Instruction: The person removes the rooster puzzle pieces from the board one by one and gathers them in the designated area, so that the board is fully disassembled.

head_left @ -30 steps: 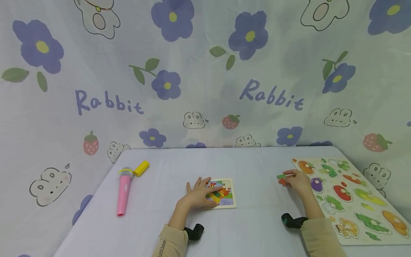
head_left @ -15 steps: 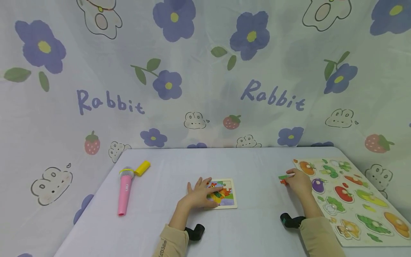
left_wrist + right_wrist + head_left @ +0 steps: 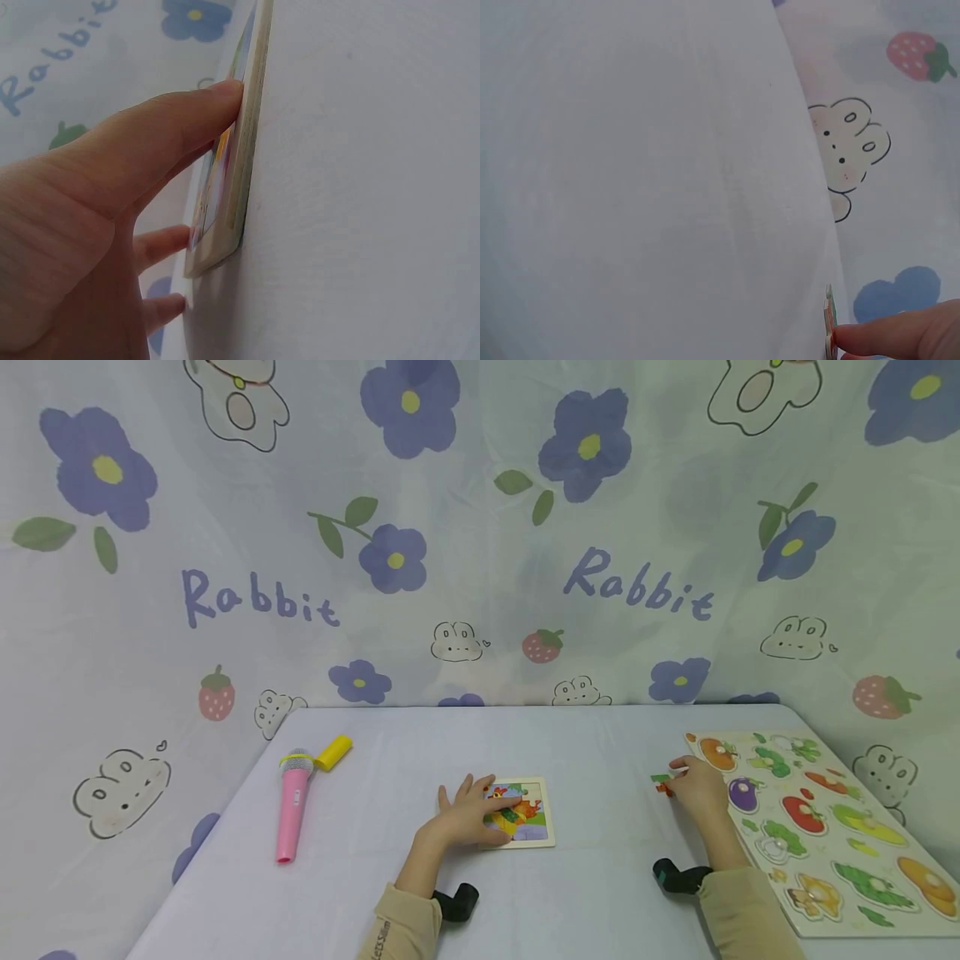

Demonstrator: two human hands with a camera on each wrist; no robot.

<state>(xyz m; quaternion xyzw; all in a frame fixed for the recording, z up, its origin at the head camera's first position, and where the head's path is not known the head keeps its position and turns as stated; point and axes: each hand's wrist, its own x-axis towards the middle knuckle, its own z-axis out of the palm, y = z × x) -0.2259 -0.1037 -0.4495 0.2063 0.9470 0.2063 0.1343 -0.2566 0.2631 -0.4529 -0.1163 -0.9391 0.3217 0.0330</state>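
Note:
A small framed jigsaw puzzle (image 3: pixel 550 818) with a colourful picture lies on the white table near the middle. My left hand (image 3: pixel 467 817) rests over its left part, fingers spread. In the left wrist view the thumb (image 3: pixel 180 124) presses on the puzzle's near rim, and that hand covers part of the picture. To the right, my right hand (image 3: pixel 699 787) pinches a small green and red puzzle piece (image 3: pixel 661 784) close to the tabletop. The right wrist view shows the thumb (image 3: pixel 889 335) against this piece, seen nearly edge-on; the other fingers are mostly hidden there.
A vegetable peg board (image 3: pixel 821 810) lies at the right, partly behind my right forearm. A pink toy microphone (image 3: pixel 292 814) and a yellow cylinder (image 3: pixel 333 752) lie at the left. A printed cloth (image 3: pixel 480 543) hangs behind the table.
The puzzle piece in my right hand has tilted slightly and sits a little lower. My left hand stays on the framed puzzle. The head view has shifted slightly.

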